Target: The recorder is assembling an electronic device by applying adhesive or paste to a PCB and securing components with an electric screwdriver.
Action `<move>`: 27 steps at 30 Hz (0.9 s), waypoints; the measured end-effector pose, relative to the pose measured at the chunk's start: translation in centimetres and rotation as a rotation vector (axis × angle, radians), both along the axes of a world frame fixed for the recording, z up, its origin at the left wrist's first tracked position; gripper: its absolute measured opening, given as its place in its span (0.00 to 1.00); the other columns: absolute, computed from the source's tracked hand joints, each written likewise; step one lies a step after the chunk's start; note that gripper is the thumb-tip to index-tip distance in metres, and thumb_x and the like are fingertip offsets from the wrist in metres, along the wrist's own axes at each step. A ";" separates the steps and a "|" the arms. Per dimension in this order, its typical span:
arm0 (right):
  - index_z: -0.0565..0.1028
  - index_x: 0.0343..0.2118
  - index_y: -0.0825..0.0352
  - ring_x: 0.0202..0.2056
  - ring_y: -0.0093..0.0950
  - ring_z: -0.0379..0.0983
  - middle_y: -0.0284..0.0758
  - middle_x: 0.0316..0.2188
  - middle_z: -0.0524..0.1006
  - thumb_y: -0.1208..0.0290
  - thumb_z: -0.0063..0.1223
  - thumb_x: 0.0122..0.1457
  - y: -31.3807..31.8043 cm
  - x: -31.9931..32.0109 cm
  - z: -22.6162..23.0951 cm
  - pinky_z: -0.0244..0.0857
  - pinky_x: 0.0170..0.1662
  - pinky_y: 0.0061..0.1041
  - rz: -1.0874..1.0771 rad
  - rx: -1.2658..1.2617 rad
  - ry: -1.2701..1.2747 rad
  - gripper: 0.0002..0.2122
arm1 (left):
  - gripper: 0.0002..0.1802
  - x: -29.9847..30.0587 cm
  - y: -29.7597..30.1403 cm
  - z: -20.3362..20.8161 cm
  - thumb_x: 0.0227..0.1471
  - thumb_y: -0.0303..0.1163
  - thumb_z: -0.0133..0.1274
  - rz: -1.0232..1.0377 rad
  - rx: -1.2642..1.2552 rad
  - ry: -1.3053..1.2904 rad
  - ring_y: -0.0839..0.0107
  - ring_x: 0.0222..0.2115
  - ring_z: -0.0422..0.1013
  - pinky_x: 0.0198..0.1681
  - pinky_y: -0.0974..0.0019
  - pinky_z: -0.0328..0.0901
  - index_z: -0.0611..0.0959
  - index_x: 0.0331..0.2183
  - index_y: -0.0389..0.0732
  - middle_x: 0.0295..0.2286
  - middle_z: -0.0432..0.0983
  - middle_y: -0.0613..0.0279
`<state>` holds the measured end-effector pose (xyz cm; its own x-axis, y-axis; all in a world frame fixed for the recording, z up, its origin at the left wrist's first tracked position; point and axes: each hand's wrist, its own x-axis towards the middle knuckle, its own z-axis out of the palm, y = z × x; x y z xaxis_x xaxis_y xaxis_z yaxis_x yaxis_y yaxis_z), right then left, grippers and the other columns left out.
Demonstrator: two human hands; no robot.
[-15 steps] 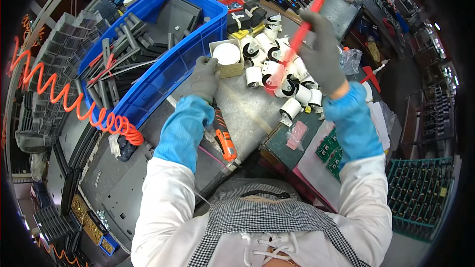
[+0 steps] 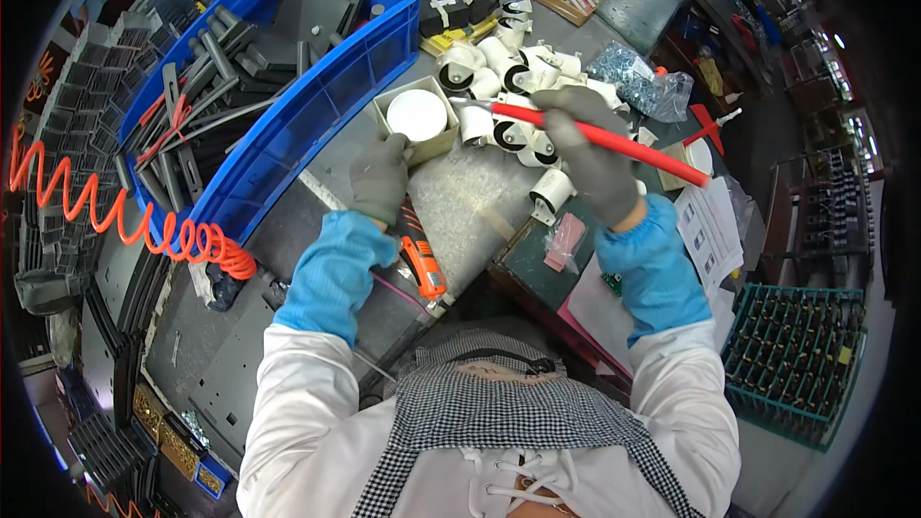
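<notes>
My left hand, in a grey glove, pinches the near corner of a small square box. Inside the box sits a round white lid or disc. To the right, my gloved right hand grips a long red-handled brush. Its pale tip points left, close to the box's right edge; whether it touches anything I cannot tell. White casters with black wheels lie heaped under and beyond the brush. Below my left hand rests an orange and black hand tool.
A blue bin full of dark metal parts stands at left, a coiled orange hose beside it. Right of the casters lie a clear bag of small parts, a red tool and printed sheets. A green rack stands lower right.
My right hand has swung the brush from steeply upright to nearly level, its pale tip now to the left near the box. My left hand stays at the box. The whole view has shifted slightly.
</notes>
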<state>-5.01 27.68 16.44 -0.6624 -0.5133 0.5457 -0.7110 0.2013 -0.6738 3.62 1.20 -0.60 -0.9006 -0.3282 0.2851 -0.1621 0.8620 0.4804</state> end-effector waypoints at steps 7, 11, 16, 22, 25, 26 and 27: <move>0.82 0.24 0.58 0.30 0.34 0.76 0.32 0.21 0.79 0.63 0.67 0.51 -4.7 -0.1 -6.1 0.67 0.41 0.35 0.132 0.338 0.360 0.06 | 0.09 7.1 4.3 0.9 0.53 0.33 0.62 -0.145 0.101 0.050 0.51 0.33 0.77 0.35 0.53 0.72 0.84 0.38 0.46 0.36 0.78 0.57; 0.82 0.27 0.55 0.33 0.30 0.76 0.28 0.22 0.77 0.62 0.68 0.50 -4.1 1.6 -9.4 0.65 0.48 0.35 0.150 0.364 0.384 0.05 | 0.09 9.0 5.6 0.8 0.53 0.33 0.62 -0.152 0.150 0.025 0.51 0.34 0.78 0.35 0.53 0.72 0.84 0.38 0.47 0.36 0.78 0.57; 0.83 0.35 0.56 0.37 0.29 0.75 0.29 0.28 0.79 0.64 0.70 0.48 -3.2 4.4 -10.4 0.63 0.51 0.37 0.142 0.434 0.434 0.11 | 0.06 10.2 7.0 1.0 0.52 0.29 0.57 -0.161 0.162 0.047 0.51 0.33 0.78 0.34 0.49 0.72 0.83 0.35 0.47 0.35 0.78 0.57; 0.79 0.37 0.59 0.42 0.36 0.75 0.31 0.29 0.78 0.59 0.65 0.53 1.1 6.9 -10.9 0.64 0.54 0.43 -0.001 0.385 0.393 0.13 | 0.06 10.0 8.9 2.3 0.56 0.32 0.58 -0.276 0.240 0.045 0.48 0.36 0.77 0.38 0.49 0.70 0.84 0.37 0.45 0.37 0.78 0.54; 0.80 0.41 0.58 0.46 0.34 0.75 0.31 0.34 0.79 0.60 0.62 0.51 2.5 8.7 -10.3 0.63 0.56 0.46 -0.005 0.499 0.478 0.15 | 0.10 10.2 7.9 0.6 0.59 0.35 0.60 -0.266 0.237 -0.001 0.48 0.40 0.76 0.44 0.52 0.70 0.85 0.42 0.43 0.41 0.78 0.51; 0.80 0.41 0.57 0.47 0.34 0.75 0.30 0.35 0.79 0.59 0.61 0.51 3.6 9.7 -9.7 0.62 0.57 0.47 -0.033 0.489 0.527 0.15 | 0.12 10.3 7.8 0.2 0.59 0.35 0.60 -0.270 0.245 -0.011 0.48 0.42 0.76 0.46 0.54 0.70 0.85 0.43 0.43 0.41 0.78 0.50; 0.79 0.41 0.56 0.48 0.33 0.75 0.30 0.36 0.80 0.58 0.61 0.52 4.3 10.8 -9.7 0.61 0.58 0.48 -0.099 0.374 0.518 0.15 | 0.14 10.4 6.7 -0.6 0.60 0.35 0.59 -0.281 0.232 -0.035 0.49 0.43 0.76 0.47 0.54 0.70 0.84 0.46 0.43 0.42 0.79 0.50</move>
